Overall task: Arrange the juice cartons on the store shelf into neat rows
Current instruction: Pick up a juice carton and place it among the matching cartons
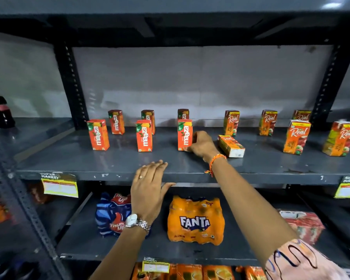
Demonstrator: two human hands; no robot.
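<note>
Fingers spread, the left hand [149, 187] hovers flat over the front edge of the shelf [109, 164] at lower centre, holding nothing; six upright Maaza cartons [143, 136] stand in two rows at centre left; the right hand [200, 144], arm outstretched, grips the side of the front Maaza carton [184, 134] at centre; further right, one Real carton [230, 146] lies toppled among upright Real cartons [296, 136].
</note>
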